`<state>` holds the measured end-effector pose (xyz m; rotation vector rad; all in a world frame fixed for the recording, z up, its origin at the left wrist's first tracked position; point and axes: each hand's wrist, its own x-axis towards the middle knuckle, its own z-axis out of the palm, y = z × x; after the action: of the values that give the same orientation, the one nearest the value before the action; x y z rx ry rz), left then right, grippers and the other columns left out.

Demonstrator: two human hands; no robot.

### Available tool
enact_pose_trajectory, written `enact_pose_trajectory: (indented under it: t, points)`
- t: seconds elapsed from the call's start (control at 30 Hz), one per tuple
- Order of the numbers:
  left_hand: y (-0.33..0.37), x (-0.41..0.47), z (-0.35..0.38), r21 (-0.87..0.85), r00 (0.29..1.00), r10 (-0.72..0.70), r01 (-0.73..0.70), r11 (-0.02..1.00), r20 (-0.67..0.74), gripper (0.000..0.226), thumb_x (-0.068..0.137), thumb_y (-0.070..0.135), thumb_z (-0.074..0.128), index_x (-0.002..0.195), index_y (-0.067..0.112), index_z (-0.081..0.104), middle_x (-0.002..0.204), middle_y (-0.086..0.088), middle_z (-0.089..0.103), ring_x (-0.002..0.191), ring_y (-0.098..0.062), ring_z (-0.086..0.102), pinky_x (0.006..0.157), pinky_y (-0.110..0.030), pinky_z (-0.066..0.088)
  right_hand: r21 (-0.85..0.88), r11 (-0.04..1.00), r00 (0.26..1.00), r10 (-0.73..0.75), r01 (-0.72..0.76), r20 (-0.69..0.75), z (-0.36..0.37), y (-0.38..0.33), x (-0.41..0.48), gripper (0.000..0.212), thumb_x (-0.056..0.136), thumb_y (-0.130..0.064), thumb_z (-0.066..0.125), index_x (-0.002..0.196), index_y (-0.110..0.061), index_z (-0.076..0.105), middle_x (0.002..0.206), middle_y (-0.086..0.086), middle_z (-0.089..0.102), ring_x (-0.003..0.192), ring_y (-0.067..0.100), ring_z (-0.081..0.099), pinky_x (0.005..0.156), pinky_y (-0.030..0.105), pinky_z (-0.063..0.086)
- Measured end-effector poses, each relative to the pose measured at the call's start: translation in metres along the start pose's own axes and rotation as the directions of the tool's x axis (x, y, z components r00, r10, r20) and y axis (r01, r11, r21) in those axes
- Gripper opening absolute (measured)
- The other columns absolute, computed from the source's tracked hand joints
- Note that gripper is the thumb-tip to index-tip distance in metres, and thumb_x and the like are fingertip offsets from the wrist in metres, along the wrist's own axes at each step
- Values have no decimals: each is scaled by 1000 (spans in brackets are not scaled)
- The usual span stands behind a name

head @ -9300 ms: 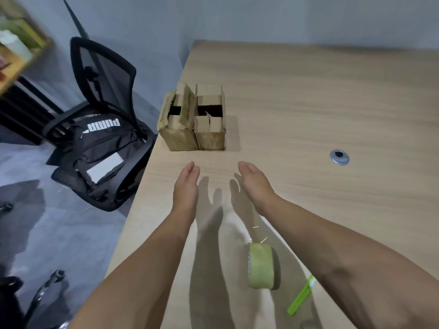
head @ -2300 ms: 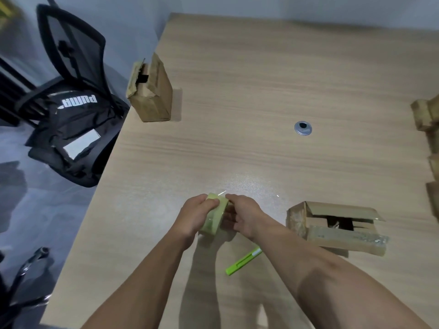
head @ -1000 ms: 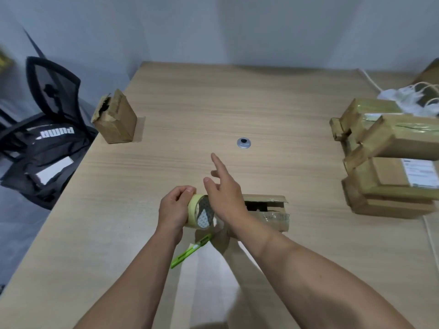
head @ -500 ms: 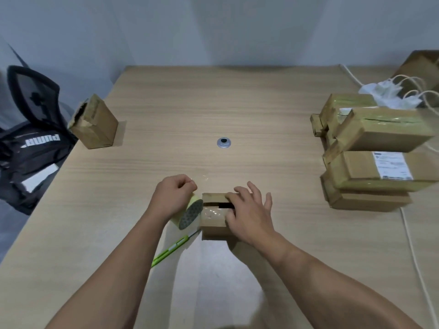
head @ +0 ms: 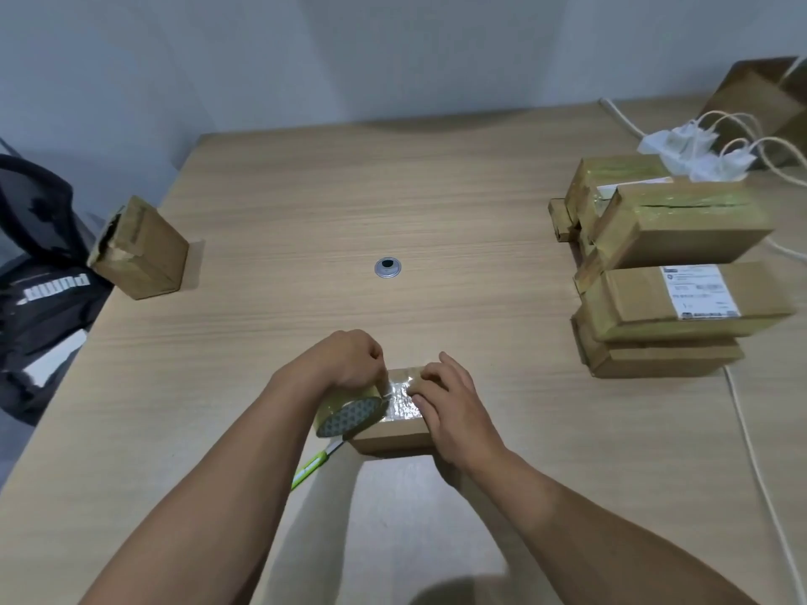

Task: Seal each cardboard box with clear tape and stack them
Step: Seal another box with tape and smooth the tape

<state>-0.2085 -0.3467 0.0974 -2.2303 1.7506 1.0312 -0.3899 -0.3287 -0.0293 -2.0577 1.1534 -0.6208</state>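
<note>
Item in hand: small brown cardboard box [head: 395, 436], lying at the near middle of the pale wood-grain desk [head: 436, 203], flaps apparently closed, with a glossy strip of clear tape [head: 399, 397] across its top. Left hand [head: 345, 362]: fingers curled round the upper rim of the yellowish roll of clear tape [head: 349, 414], which stands tilted against the box's left end, patterned core facing the viewer. Right hand [head: 456, 410]: laid over the right half of the box top, fingertips pressing the strip down; it grasps nothing. Step judged in hand: laying a sealing strip along the flap seam. Handling notes: hold the roll low and taut so the strip runs straight over the seam. Slide the right fingertips from the stuck end toward the roll to drive out bubbles. Carry the strip past the edge and down the end face before cutting. Cutter: slim green tool, apparently a utility knife [head: 311, 468], on the desk just beside the roll, on its near side. Risk: the light box may slide or tip under the pull, so the right hand should bear down. Awaiting: one open brown carton [head: 142, 251] at the far left edge. Destination: stack of taped brown boxes [head: 672, 277] at right, well apart.
</note>
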Motion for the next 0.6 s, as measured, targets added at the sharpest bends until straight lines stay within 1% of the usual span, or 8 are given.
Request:
enact_pose_trajectory:
  t: [0.03, 0.07, 0.13, 0.23, 0.3, 0.37, 0.5, 0.6]
  points:
    - [6, 4, 2, 9, 1000, 9, -10, 1000, 18, 24, 90, 21, 62, 67, 28, 67, 83, 6, 65, 85, -16, 56, 58, -21, 39, 14, 1000, 1000, 14, -14, -21, 0, 3, -2, 20, 103, -18, 54, 111, -18, 72, 123, -19, 41, 142, 1, 16, 110, 12, 19]
    - [10, 7, 3, 12, 999, 14, -14, 1000, 30, 23, 89, 21, 62, 68, 28, 68, 82, 7, 65, 85, -16, 57, 58, -22, 40, 25, 999, 999, 30, -29, -40, 2, 6, -5, 21, 102, -20, 54, 111, -20, 73, 126, -18, 41, 140, 3, 20, 112, 18, 25]
    - [19, 13, 6, 35, 998, 11, -13, 999, 55, 18, 89, 21, 63, 74, 25, 71, 87, 3, 69, 85, -18, 58, 61, -26, 42, 60, 995, 994, 78, -74, -76, 4, 9, -10, 25, 98, -26, 53, 113, -27, 74, 128, -19, 39, 131, 7, 29, 106, 31, 38]
    - [25, 20, 7, 44, 997, -20, 17, 999, 78, 8, 86, 24, 69, 80, 20, 74, 95, -6, 73, 85, -23, 62, 63, -26, 45, 118, 985, 990, 134, -128, -49, -1, 9, -12, 29, 96, -29, 54, 121, -32, 69, 121, -28, 34, 120, 8, 35, 99, 31, 41]
    - [29, 23, 9, 55, 995, -26, 21, 998, 98, 13, 83, 26, 72, 86, 15, 77, 96, -8, 73, 89, -25, 66, 65, -27, 48, 166, 975, 988, 153, -146, -29, -7, 11, -11, 31, 96, -26, 62, 126, -31, 64, 120, -28, 36, 119, 6, 38, 100, 27, 40]
    - [32, 24, 11, 79, 994, -20, 11, 997, 109, 17, 84, 27, 71, 92, 13, 78, 98, -8, 73, 91, -25, 66, 66, -27, 47, 246, 954, 983, 183, -171, -28, -11, 13, -11, 30, 92, -25, 68, 122, -30, 62, 121, -24, 40, 119, 4, 44, 100, 26, 43]
    - [34, 26, 11, 80, 990, 5, -17, 997, 140, 13, 89, 24, 64, 87, 18, 76, 90, -3, 70, 82, -20, 61, 63, -26, 46, 351, 898, 954, 298, -265, -41, -8, 16, -15, 28, 88, -32, 74, 112, -30, 61, 120, -24, 41, 103, 4, 57, 91, 34, 53]
    - [34, 27, 14, 83, 985, 17, -32, 996, 169, 14, 86, 23, 67, 74, 24, 74, 78, 5, 67, 80, -18, 61, 67, -28, 48, 385, 856, 923, 384, -345, -25, -5, 18, -16, 29, 87, -38, 75, 113, -37, 62, 115, -26, 46, 95, 2, 59, 87, 40, 55]
